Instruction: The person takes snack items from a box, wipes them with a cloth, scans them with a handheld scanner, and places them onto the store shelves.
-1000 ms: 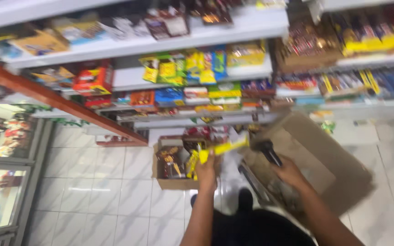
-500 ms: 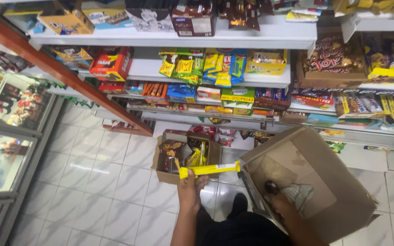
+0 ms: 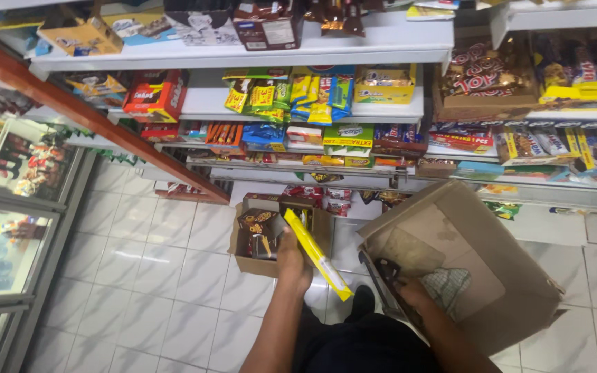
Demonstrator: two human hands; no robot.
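**Yellow pack held out over the floor carton**

Your left hand (image 3: 293, 261) has its fingers closed around a long, flat yellow packet (image 3: 318, 254), tilted above the small open brown cardboard box (image 3: 243, 262) on the white tiles. Your right hand (image 3: 409, 290) reaches into the large tilted brown cardboard carton (image 3: 492, 276); I cannot tell its grip. Keep the packet level and hold the carton steady.

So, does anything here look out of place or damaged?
Mostly the large cardboard box: it stands tilted on the floor, its inner wall stained, the right hand inside. A smaller open box sits on the tiles below the shelves.
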